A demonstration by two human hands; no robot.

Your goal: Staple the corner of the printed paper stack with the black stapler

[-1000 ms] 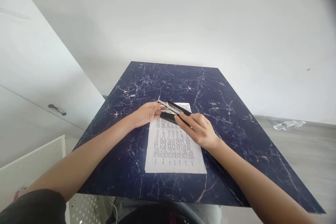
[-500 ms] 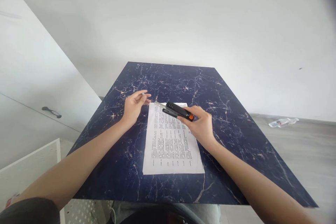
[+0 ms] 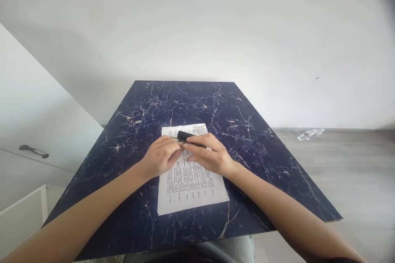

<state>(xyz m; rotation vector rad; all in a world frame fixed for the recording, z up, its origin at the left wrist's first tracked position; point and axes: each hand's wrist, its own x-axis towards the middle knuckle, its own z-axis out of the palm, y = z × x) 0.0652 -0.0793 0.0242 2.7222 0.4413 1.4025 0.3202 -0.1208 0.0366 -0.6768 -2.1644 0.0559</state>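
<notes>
A black stapler point(image 3: 185, 135) is held between my two hands, above the upper part of a printed sheet of paper point(image 3: 194, 197). My right hand point(image 3: 212, 154) is closed around its body from the right, covering much of it. My left hand point(image 3: 162, 154) is closed at the stapler's left end, where a thin strip of its metal rail shows by the fingers. The fingertips of both hands nearly meet there, so the exact grip is partly hidden. Off to the left on the tabletop lies a small pale strip point(image 3: 138, 122), which looks like staples.
The dark blue marbled table point(image 3: 185, 102) stands close to a pale wall point(image 3: 197, 24). A white cabinet with a black handle point(image 3: 33, 151) is on the left. Clear plastic packaging point(image 3: 310, 134) lies on the floor at right.
My left hand has put the small pale strip down on the table and come to the stapler's rail, which stuck out before. The view has shifted slightly.
</notes>
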